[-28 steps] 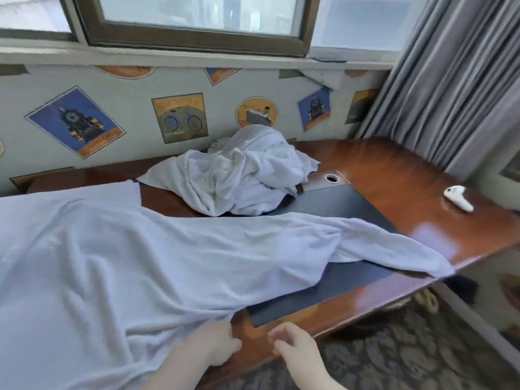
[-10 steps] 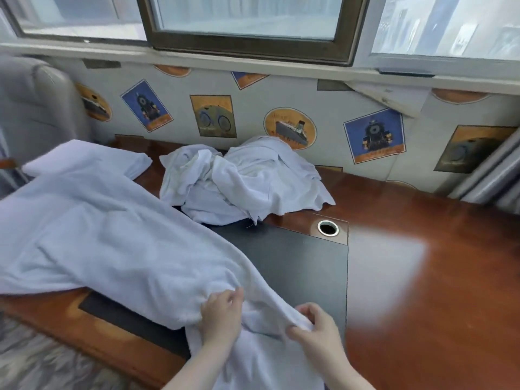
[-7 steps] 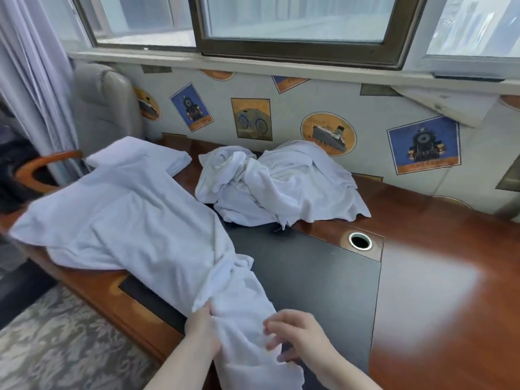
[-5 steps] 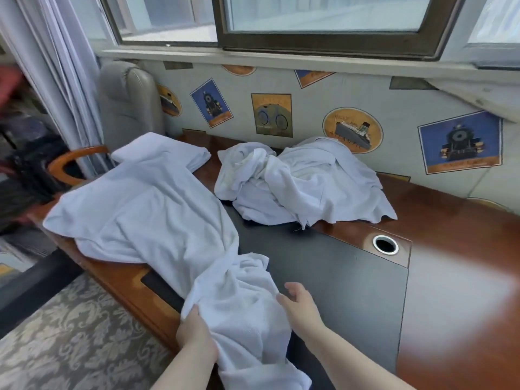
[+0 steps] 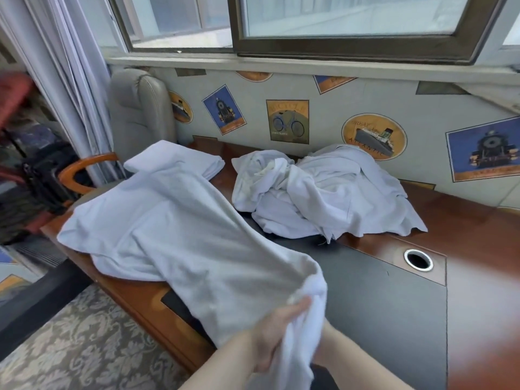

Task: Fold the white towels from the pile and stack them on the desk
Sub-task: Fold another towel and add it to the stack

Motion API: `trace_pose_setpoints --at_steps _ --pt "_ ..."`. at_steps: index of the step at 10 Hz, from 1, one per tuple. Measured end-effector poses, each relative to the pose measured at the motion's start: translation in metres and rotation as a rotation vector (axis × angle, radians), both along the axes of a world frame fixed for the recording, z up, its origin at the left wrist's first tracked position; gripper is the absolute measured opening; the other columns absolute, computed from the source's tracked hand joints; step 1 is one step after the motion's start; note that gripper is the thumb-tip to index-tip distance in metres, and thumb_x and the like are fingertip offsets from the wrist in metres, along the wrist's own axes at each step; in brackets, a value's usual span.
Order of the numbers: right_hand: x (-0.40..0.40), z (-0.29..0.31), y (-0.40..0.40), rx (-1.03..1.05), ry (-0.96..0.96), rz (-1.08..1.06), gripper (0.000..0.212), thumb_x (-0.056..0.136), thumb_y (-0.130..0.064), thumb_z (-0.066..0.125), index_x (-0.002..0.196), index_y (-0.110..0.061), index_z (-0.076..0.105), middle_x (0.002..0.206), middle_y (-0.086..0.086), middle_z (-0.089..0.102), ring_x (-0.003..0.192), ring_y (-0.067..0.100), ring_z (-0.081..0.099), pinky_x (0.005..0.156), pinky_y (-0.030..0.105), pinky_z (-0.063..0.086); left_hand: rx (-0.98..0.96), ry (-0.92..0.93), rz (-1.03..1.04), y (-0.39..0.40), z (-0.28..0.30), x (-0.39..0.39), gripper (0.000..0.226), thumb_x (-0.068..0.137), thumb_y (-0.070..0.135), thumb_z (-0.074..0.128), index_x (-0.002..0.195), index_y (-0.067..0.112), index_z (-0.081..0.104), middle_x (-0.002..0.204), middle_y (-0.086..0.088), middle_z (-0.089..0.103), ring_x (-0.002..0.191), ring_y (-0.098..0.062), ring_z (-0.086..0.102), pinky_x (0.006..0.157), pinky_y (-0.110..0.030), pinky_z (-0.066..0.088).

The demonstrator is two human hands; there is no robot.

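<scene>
Left hand [image 5: 277, 337] clamps a bunched end of the white towel [image 5: 174, 243]; right hand is hidden under that cloth, only the forearm shows, so its grip can't be told. Towel's far end sprawls over the folded stack [image 5: 180, 161] at the desk [image 5: 478, 237] back-left, so pulling may drag the stack askew or snag the pile [image 5: 323, 192] just beside.

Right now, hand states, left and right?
Left hand: closed on the spread towel's bunched near end.
Right hand: hidden behind the towel, only the forearm shows; cannot tell.
</scene>
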State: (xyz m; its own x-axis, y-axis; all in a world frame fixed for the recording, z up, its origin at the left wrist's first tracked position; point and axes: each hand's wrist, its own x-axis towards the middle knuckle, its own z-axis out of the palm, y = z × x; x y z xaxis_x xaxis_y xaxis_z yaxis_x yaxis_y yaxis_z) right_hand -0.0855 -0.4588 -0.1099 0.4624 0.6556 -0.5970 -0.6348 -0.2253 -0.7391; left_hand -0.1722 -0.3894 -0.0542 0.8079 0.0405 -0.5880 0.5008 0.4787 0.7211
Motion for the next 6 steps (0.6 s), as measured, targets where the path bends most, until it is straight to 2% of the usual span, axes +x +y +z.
trace_pose_setpoints --at_steps 1,2,3,4,5,6 --pt "0.033 0.033 -0.009 0.537 0.097 -0.046 0.076 0.054 -0.070 0.081 0.114 -0.024 0.073 0.115 0.000 0.071 0.110 0.017 0.066 0.084 0.025 0.054 0.109 -0.175 -0.231 -0.012 0.006 0.013 0.061 0.082 0.034 0.069 0.138 0.044 0.047 0.138 0.026 0.051 0.131 0.003 0.044 0.111 -0.025 0.033" --pt "0.055 0.050 -0.015 0.637 0.275 -0.186 0.097 0.053 -0.066 0.085 0.131 -0.015 0.063 0.136 0.014 0.059 0.125 0.029 0.057 0.103 0.041 0.044 0.123 -0.296 -0.301 -0.008 0.008 0.018 0.071 0.083 0.025 0.072 0.144 0.037 0.039 0.138 0.019 0.051 0.131 -0.008 0.045 0.108 -0.024 0.032" --pt "0.090 0.059 -0.028 0.588 0.246 -0.235 0.082 0.079 -0.063 0.067 0.141 -0.013 0.052 0.143 0.016 0.052 0.133 0.034 0.048 0.110 0.046 0.037 0.146 -0.277 -0.221 0.007 0.001 0.015 0.065 0.082 0.009 0.073 0.139 0.020 0.046 0.118 0.006 0.066 0.113 -0.013 0.060 0.094 -0.024 0.045" --pt "0.116 0.053 -0.037 0.133 -0.070 -0.273 0.059 0.075 -0.039 0.073 0.122 -0.005 0.064 0.108 0.016 0.067 0.094 0.030 0.065 0.081 0.036 0.052 0.344 -0.160 -0.247 0.010 -0.020 0.011 0.045 0.073 0.012 0.079 0.112 0.013 0.058 0.086 0.006 0.067 0.083 -0.011 0.060 0.075 -0.027 0.046" --pt "0.095 0.010 -0.051 -0.226 -0.169 -0.449 0.036 0.089 -0.032 0.066 0.115 -0.009 0.059 0.106 0.009 0.064 0.087 0.021 0.060 0.075 0.036 0.047 0.386 -0.161 -0.290 -0.010 -0.040 0.016 0.011 0.085 0.013 0.073 0.093 0.012 0.065 0.078 0.009 0.064 0.076 -0.004 0.057 0.070 -0.020 0.044" --pt "0.045 -0.033 -0.077 -0.048 0.000 -0.488 0.041 0.093 -0.043 0.058 0.120 -0.012 0.062 0.117 0.009 0.069 0.106 0.025 0.066 0.089 0.043 0.051 0.192 -0.120 -0.012 -0.027 -0.040 0.037 0.019 0.095 0.003 0.058 0.113 -0.002 0.062 0.105 -0.017 0.068 0.099 -0.026 0.065 0.094 -0.039 0.050"
